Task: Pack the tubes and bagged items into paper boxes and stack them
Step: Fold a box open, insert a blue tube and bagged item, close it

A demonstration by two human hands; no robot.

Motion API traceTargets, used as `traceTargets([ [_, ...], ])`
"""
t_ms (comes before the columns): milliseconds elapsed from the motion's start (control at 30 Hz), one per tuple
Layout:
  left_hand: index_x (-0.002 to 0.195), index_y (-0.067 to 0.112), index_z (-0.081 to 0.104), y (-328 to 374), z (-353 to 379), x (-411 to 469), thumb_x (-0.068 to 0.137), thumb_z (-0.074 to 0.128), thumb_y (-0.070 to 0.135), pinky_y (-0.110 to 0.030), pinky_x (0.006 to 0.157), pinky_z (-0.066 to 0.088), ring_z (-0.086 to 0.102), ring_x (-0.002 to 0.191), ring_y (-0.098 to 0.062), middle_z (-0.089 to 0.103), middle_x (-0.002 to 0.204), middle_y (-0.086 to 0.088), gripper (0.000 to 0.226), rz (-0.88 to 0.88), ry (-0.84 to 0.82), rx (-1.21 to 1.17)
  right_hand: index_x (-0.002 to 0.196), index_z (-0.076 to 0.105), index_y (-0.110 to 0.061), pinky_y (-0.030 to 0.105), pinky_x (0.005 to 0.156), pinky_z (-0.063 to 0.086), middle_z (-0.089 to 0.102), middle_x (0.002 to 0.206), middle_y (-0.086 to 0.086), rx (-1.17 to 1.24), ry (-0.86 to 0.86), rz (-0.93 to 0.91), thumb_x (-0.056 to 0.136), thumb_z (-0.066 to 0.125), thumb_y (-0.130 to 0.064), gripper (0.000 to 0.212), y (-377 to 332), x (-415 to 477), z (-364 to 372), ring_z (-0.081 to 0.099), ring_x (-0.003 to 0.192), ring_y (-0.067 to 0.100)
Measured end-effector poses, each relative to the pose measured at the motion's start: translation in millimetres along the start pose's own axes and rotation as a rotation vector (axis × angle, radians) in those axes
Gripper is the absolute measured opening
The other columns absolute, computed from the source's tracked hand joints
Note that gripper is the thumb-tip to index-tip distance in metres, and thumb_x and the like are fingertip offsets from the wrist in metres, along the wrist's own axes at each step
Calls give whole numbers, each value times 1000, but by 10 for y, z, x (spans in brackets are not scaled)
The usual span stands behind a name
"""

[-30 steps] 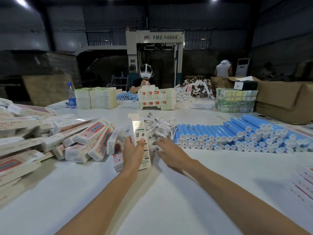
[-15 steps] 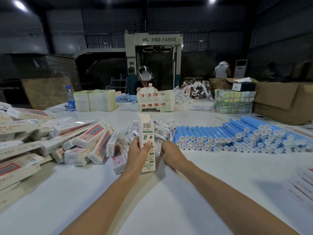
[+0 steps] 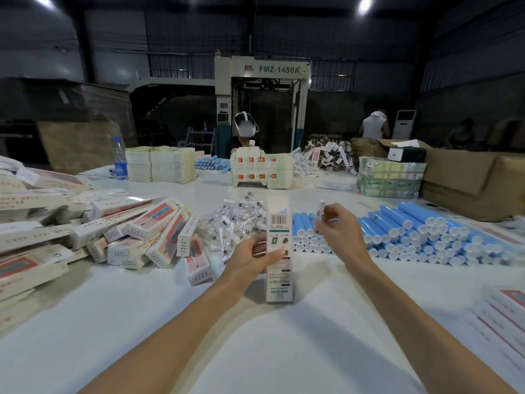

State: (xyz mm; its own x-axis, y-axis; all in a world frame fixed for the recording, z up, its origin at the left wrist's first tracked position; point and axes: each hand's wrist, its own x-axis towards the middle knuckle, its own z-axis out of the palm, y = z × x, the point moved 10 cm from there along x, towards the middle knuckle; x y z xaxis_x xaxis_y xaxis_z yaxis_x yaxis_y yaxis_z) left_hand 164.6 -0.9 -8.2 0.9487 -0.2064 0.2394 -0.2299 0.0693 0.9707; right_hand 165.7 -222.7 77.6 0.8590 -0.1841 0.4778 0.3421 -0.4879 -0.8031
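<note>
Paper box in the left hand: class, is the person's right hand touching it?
Apart. The head view shows blue tubes in the gap between the right hand, which pinches a small bagged item, and the paper box the left hand grips.

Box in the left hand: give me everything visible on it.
The paper box is a long, slim off-white carton with a barcode near its top, a green band below and small print lower down. It stands upright, lower end at the white table; resting or lifted, I cannot tell. The left hand grips its middle, thumb across the front. No other hand touches it.
</note>
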Motion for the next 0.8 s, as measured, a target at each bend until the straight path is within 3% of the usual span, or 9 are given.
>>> traceTargets([
  [100, 129, 24, 70, 36, 28, -1, 82, 89, 36, -46, 100, 60, 75, 113, -17, 79, 122, 6, 53, 25, 0, 49, 117, 63, -18, 36, 88, 60, 79, 94, 1, 288, -37, -96, 90, 79, -14, 32, -438, 0, -198, 76, 91, 14],
  [167, 128, 25, 71, 44, 30, 1, 81, 93, 38, -47, 99, 60, 76, 112, -16, 79, 121, 6, 53, 30, 0, 50, 133, 51, -28, 33, 84, 62, 80, 95, 4, 368, -116, -184, 91, 80, -14, 53, -727, -7, -203, 77, 91, 20],
  [233, 127, 25, 72, 51, 34, 0, 79, 94, 38, -47, 99, 61, 77, 111, -16, 80, 121, 6, 55, 34, 2, 42, 135, 51, -29, 33, 83, 63, 79, 94, 8, 378, -172, -251, 92, 79, -10, 56, -949, -3, -148, 78, 87, 23],
  [367, 127, 22, 73, 85, 64, -17, 78, 94, 35, -47, 99, 59, 77, 110, -17, 80, 119, 4, 55, 52, -5, 49, 126, 58, -20, 36, 80, 64, 71, 99, 7, 123, -173, -321, 95, 74, -9, 36, -1136, 30, 51, 76, 85, 14],
  [533, 130, 17, 71, 105, 91, -34, 79, 89, 30, -45, 97, 62, 77, 111, -19, 80, 119, 1, 55, 60, -19, 33, 131, 59, -22, 36, 83, 62, 65, 114, 1, -199, -189, -427, 98, 69, -8, 37, -1211, -30, 307, 67, 90, 13],
  [700, 130, 16, 70, 115, 90, -34, 80, 89, 29, -41, 95, 62, 76, 112, -18, 80, 119, 1, 55, 60, -16, 37, 137, 63, -12, 35, 88, 50, 58, 110, 4, -283, -221, -507, 103, 65, -15, 34, -1176, -122, 418, 58, 93, 19],
  [800, 128, 16, 71, 107, 78, -26, 79, 89, 30, -41, 95, 63, 76, 111, -18, 80, 118, 2, 54, 62, -4, 38, 142, 63, -15, 39, 97, 44, 60, 119, 1, -364, -240, -549, 110, 51, -23, 34, -1136, -147, 457, 55, 107, 19],
])
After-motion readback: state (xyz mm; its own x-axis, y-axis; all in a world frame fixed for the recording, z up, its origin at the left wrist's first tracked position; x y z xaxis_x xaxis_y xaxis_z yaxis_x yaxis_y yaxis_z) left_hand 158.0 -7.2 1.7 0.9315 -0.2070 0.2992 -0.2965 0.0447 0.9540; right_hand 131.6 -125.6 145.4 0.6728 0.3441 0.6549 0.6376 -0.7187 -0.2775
